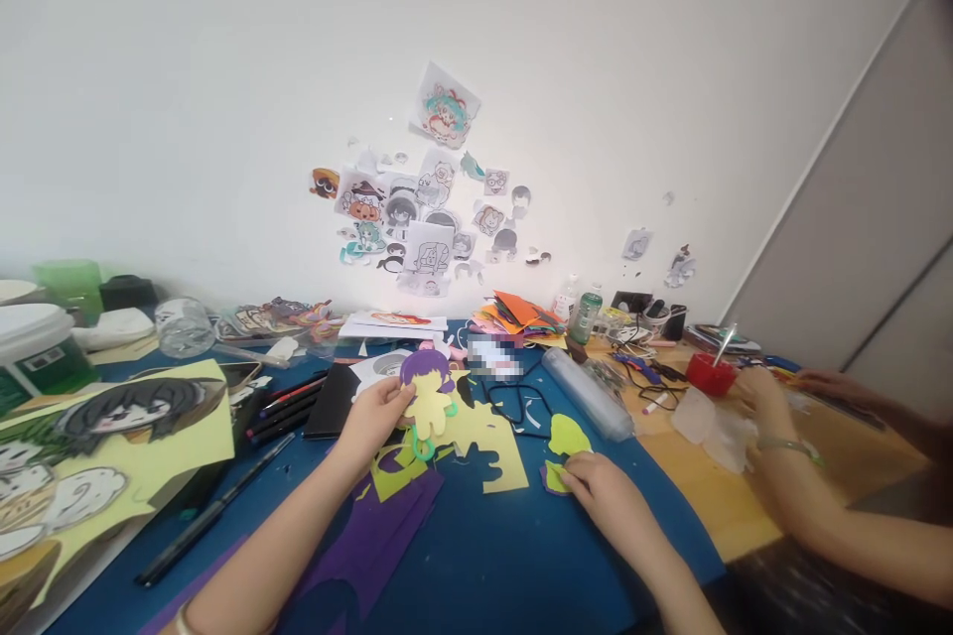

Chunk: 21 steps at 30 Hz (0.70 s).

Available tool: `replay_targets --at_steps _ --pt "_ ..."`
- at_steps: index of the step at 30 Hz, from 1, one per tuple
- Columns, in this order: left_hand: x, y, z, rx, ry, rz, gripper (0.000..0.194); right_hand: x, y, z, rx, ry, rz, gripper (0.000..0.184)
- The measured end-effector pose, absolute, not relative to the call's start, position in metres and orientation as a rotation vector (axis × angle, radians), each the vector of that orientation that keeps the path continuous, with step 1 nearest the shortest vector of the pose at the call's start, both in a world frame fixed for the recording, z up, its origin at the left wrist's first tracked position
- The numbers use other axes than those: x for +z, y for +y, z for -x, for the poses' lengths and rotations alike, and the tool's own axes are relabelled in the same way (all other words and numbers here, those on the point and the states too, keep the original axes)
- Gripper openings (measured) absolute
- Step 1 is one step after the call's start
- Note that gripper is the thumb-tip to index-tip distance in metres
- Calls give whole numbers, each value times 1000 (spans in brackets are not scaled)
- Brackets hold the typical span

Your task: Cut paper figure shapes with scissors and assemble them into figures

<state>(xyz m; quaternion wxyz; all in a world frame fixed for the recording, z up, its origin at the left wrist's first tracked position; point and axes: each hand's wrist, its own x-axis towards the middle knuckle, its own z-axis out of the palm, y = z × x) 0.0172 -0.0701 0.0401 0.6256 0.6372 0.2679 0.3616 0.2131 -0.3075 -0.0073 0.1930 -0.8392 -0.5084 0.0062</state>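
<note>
My left hand [378,414] is closed on a paper doll cutout [430,407], pinching its left edge. The doll has a pale yellow body and a purple hair piece. Behind and below it shows a green loop [423,444], perhaps a scissors handle. On the blue mat, my right hand [600,486] pinches a small yellow-green paper piece [555,479] with purple along its edge. Just above those fingers lies another yellow-green paper piece [570,435]. Between the hands is a pale yellow sheet [507,456] with shapes cut out, and purple paper [391,531] lies lower down.
Pens [215,511] and printed cartoon sheets [171,446] lie at left, beside a white tub [34,347]. A clear plastic roll [588,392] and a glass bottle [587,316] stand or lie right of centre. Another person's arms [811,476] reach near a red bowl [711,375].
</note>
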Motion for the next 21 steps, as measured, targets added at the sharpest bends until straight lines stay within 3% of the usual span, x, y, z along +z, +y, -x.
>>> replay_targets --at_steps 7,14,21 --pt "38 -70 -17 747 638 -1394 34 -11 -300 -218 -255 -1034 2057 28" --pt "31 -71 -21 777 628 -1405 35 0 -241 -163 180 -622 1487 29" --pt "34 -79 -25 793 600 -1347 25 7 -183 -113 490 -532 1319 23"
